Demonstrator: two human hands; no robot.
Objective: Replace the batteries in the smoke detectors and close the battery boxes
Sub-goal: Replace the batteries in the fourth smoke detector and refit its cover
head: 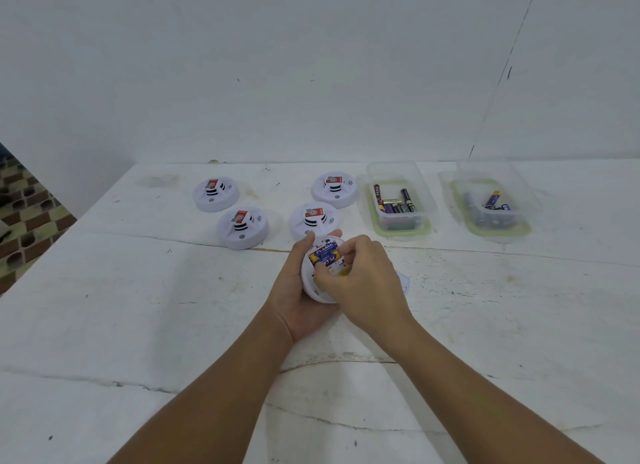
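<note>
— Nearest: left hand (298,301), cupped under the open smoke detector (320,273), fingers (304,243) curled round its far rim, held just above the table (138,325).
— Right hand (360,283)?
— Over the battery box, fingers (329,273) pinched together on a battery (341,272) low in the bay; blue-and-yellow cells (323,254) showing beside it.
— Handling?
— Probably light, stiff plastic shell, smooth, likely to twist in the palm; best gripped by the rim. Cells small, slick, apt to roll; best pinched mid-body, pressed against the spring end.
— Elsewhere?
— Four more detectors (242,226) far left, face up. Two clear tubs far right: near tub (398,200) and right tub (491,200), both holding loose batteries.
</note>
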